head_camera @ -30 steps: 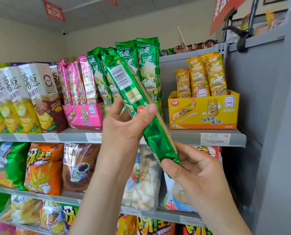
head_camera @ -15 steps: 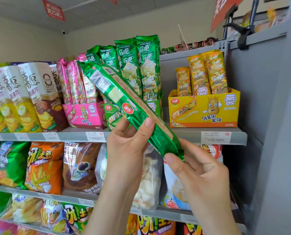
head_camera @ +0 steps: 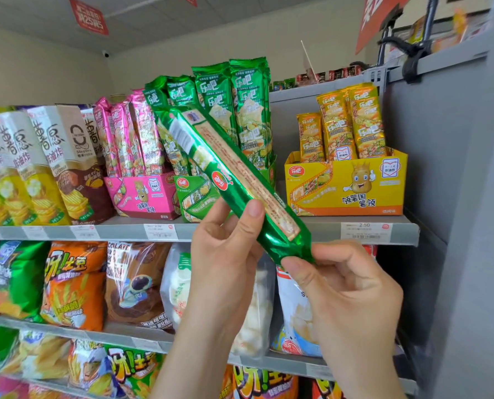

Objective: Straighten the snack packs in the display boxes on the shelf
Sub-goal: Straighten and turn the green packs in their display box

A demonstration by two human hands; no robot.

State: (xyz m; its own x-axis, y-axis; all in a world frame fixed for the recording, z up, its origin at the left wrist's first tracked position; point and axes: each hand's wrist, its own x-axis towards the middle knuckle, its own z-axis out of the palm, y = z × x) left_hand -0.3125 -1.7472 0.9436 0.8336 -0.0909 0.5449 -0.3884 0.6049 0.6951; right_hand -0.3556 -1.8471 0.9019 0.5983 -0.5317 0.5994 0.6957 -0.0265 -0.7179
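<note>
One green pack (head_camera: 228, 181), held slanted just in front of the green box (head_camera: 195, 197) on the shelf (head_camera: 320, 230), looks light, slick and crinkly with brittle contents, best taken by its ends; left hand (head_camera: 225, 254) pinches its lower half, right hand (head_camera: 343, 286) its bottom seal.

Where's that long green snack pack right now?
The green snack pack is mid-frame in the head view, held slanted before the green display box; the left hand grips its lower half, the right hand pinches its bottom end.
</note>
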